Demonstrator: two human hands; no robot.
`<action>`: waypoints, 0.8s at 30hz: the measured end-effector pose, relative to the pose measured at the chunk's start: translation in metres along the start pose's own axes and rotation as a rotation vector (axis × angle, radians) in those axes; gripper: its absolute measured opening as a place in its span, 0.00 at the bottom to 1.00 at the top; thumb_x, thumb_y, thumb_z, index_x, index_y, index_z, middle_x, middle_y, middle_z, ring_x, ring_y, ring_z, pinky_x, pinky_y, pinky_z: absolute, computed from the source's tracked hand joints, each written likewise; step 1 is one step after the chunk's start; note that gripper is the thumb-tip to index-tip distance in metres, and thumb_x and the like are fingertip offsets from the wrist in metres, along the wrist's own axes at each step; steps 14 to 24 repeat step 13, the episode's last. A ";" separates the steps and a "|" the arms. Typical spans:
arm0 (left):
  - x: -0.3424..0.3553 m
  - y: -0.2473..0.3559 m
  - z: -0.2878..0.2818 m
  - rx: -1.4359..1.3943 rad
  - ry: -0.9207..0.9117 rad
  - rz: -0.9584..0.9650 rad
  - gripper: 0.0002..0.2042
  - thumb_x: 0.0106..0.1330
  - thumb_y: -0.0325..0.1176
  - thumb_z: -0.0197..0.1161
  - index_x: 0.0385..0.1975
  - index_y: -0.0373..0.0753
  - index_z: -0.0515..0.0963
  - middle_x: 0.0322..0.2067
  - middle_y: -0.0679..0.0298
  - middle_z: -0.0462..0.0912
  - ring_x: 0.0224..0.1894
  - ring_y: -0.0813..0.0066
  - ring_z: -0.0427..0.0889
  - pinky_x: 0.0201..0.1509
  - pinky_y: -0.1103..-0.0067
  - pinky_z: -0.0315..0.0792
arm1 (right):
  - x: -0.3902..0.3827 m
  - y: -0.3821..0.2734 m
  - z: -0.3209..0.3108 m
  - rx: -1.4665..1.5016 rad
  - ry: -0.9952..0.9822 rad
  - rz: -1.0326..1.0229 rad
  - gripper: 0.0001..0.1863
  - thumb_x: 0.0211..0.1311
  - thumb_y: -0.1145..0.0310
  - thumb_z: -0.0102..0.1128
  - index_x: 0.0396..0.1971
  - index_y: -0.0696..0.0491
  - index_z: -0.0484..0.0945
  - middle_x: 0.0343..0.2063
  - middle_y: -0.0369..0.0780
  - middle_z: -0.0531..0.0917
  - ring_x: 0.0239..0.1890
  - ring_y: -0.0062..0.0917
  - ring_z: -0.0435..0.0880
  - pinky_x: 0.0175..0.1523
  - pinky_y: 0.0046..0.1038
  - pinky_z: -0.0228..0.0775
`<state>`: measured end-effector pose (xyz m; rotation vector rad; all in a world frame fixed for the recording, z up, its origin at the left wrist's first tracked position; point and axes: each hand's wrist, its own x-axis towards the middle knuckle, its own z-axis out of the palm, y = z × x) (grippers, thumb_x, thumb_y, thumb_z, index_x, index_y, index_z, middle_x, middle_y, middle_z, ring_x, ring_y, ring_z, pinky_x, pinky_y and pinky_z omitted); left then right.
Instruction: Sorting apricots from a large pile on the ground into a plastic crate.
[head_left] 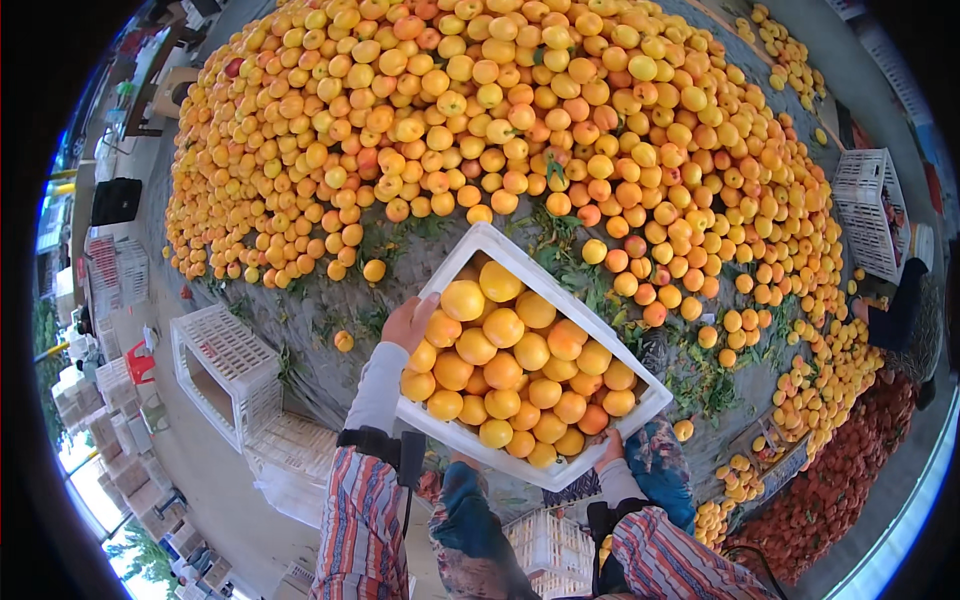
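Observation:
Between my hands is a white crate [508,250], filled with round yellow-orange fruits [502,370] that look like nectarines or peaches. It sits at an angle, one corner pointing away from me. My left hand [408,322] grips the crate's left rim, the thumb over the edge. At the near right corner, my right hand [607,450] holds the crate, its fingers partly hidden beneath. Beyond the crate spreads a large heap of the same fruit [480,110], some with a red blush. Whether the crate's base touches anything cannot be seen.
Green leaves [560,235] and stray fruits lie on the grey ground sheet [310,300]. White plastic crates [225,365] stand at left, another crate [868,210] at right. A stacked crate [550,550] is near my legs. A person [900,310] works at the far right, beside a reddish pile [840,490].

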<state>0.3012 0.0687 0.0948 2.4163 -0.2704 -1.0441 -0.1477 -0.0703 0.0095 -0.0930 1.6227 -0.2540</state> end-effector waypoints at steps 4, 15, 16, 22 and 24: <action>-0.062 -0.066 -0.010 -0.331 0.047 -0.144 0.25 0.63 0.55 0.47 0.28 0.33 0.73 0.22 0.65 0.73 0.25 0.73 0.72 0.33 0.78 0.66 | -0.005 -0.027 0.013 -0.287 -0.006 -0.089 0.10 0.50 0.65 0.51 0.16 0.49 0.63 0.13 0.34 0.65 0.18 0.24 0.65 0.28 0.24 0.59; -0.207 -0.145 -0.036 -0.623 0.358 -0.491 0.25 0.65 0.55 0.42 0.17 0.39 0.67 0.15 0.69 0.63 0.18 0.79 0.63 0.24 0.82 0.60 | 0.010 -0.068 0.071 -0.723 -0.236 0.009 0.13 0.50 0.63 0.52 0.14 0.53 0.66 0.13 0.35 0.68 0.22 0.23 0.69 0.38 0.24 0.62; -0.207 -0.145 -0.036 -0.623 0.358 -0.491 0.25 0.65 0.55 0.42 0.17 0.39 0.67 0.15 0.69 0.63 0.18 0.79 0.63 0.24 0.82 0.60 | 0.010 -0.068 0.071 -0.723 -0.236 0.009 0.13 0.50 0.63 0.52 0.14 0.53 0.66 0.13 0.35 0.68 0.22 0.23 0.69 0.38 0.24 0.62; -0.207 -0.145 -0.036 -0.623 0.358 -0.491 0.25 0.65 0.55 0.42 0.17 0.39 0.67 0.15 0.69 0.63 0.18 0.79 0.63 0.24 0.82 0.60 | 0.010 -0.068 0.071 -0.723 -0.236 0.009 0.13 0.50 0.63 0.52 0.14 0.53 0.66 0.13 0.35 0.68 0.22 0.23 0.69 0.38 0.24 0.62; -0.207 -0.145 -0.036 -0.623 0.358 -0.491 0.25 0.65 0.55 0.42 0.17 0.39 0.67 0.15 0.69 0.63 0.18 0.79 0.63 0.24 0.82 0.60 | 0.010 -0.068 0.071 -0.723 -0.236 0.009 0.13 0.50 0.63 0.52 0.14 0.53 0.66 0.13 0.35 0.68 0.22 0.23 0.69 0.38 0.24 0.62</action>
